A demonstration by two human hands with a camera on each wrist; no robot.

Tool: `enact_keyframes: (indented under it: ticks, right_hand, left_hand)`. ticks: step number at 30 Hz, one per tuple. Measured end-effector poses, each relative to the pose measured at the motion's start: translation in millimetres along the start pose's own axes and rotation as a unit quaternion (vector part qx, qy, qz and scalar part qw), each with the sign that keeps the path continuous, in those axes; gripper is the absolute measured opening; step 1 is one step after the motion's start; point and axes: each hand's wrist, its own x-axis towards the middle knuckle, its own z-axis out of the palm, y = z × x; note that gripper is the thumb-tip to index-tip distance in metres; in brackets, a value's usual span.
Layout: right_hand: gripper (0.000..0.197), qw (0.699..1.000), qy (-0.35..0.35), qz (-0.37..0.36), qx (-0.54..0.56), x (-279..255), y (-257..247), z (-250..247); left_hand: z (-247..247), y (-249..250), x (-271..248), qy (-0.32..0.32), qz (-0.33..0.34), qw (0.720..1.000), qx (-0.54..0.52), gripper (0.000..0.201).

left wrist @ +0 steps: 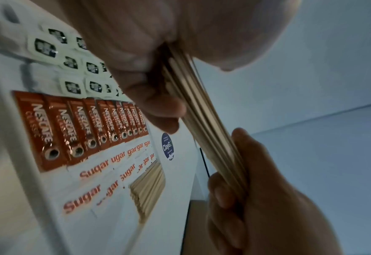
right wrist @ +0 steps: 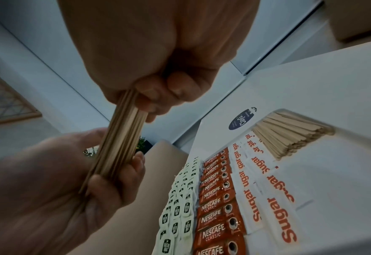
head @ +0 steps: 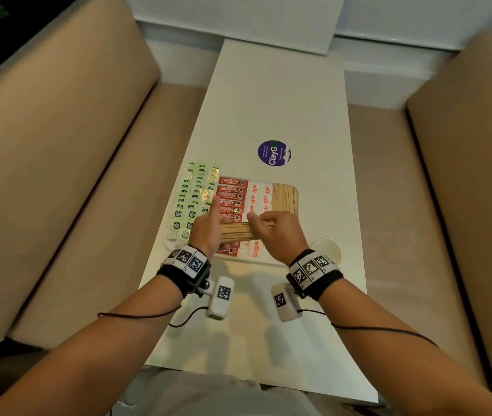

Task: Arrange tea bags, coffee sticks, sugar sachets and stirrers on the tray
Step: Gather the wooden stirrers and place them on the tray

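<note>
Both hands hold one bundle of wooden stirrers (head: 238, 231) crosswise above the near end of the white tray (head: 170, 240). My left hand (head: 211, 226) grips its left end with the index finger stretched out. My right hand (head: 264, 226) has its fingers curled round the right end. The wrist views show the same bundle (left wrist: 202, 120) (right wrist: 119, 143) between both hands. On the tray lie green tea bags (head: 196, 193) at the left, then red coffee sticks (head: 232, 196), white sugar sachets (head: 258, 199) and a flat pile of stirrers (head: 285, 196) at the far right.
The tray sits on a long white table (head: 268, 100) with a round purple sticker (head: 274, 153) beyond it. A round clear disc (head: 327, 250) lies by my right wrist. Beige benches (head: 58, 175) (head: 463, 175) flank the table.
</note>
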Motion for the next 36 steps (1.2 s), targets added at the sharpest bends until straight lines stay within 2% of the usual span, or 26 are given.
enact_keyframes:
  ticks: [3, 8, 10, 12, 14, 15, 17, 20, 23, 26, 30, 33, 36]
  right_hand:
    - [0.036, 0.999, -0.052, -0.001, 0.009, -4.0, -0.8, -1.5]
    - [0.034, 0.997, -0.074, 0.015, -0.004, 0.7, 8.1, -5.2]
    - [0.035, 0.997, -0.071, 0.014, -0.006, 1.0, 11.2, -4.3]
    - [0.035, 0.998, -0.053, 0.004, -0.017, 0.2, 12.5, -1.6]
    - [0.038, 0.999, -0.021, -0.005, -0.039, 0.3, 13.3, 2.6]
    - [0.039, 0.999, -0.007, -0.011, -0.051, 0.4, 12.7, 4.1]
    - [0.043, 0.997, 0.014, -0.029, -0.077, 0.1, 11.4, 6.8]
    - [0.045, 0.993, 0.031, -0.055, -0.104, -0.9, 7.6, 5.7]
    - [0.045, 0.987, 0.022, -0.087, -0.130, 0.0, 3.3, 1.8]
    - [0.049, 0.984, -0.013, -0.108, -0.141, -0.2, 3.2, -3.9]
    - [0.046, 0.983, -0.099, -0.100, -0.119, -3.1, 5.5, -9.8]
    - [0.042, 0.970, -0.179, -0.096, -0.136, -2.7, 9.1, -13.8]
    - [0.049, 0.960, -0.242, -0.062, -0.127, -3.0, 1.6, -18.2]
  left_hand:
    - [-6.2, -3.2, 8.6, -0.019, 0.059, 0.982, 0.180, 0.059]
    - [-11.7, -12.0, 7.4, -0.079, 0.112, 0.943, 0.303, 0.047]
    - [-9.3, -13.0, 7.2, -0.121, 0.091, 0.950, 0.272, 0.039]
    - [-7.7, -11.4, 7.1, -0.147, 0.009, 0.979, 0.143, 0.031]
    - [-7.4, -6.2, 1.1, -0.146, -0.081, 0.986, 0.003, 0.031]
    - [-7.8, -3.4, -1.1, -0.139, -0.104, 0.984, -0.035, 0.034]
    - [-7.7, 1.1, -2.2, -0.130, -0.120, 0.982, -0.066, 0.041]
    - [-6.5, 3.4, 2.5, -0.111, -0.113, 0.987, -0.037, 0.042]
    - [-4.6, 1.1, 5.4, -0.108, -0.082, 0.990, 0.034, 0.040]
    - [-1.8, -2.7, 7.7, -0.092, -0.021, 0.991, 0.093, 0.032]
    - [-10.7, 2.2, 15.6, -0.052, 0.058, 0.983, 0.167, 0.036]
    - [-18.6, 8.7, 18.4, -0.065, 0.105, 0.970, 0.211, 0.038]
    - [-22.4, 14.0, 21.2, -0.089, 0.134, 0.951, 0.263, 0.044]
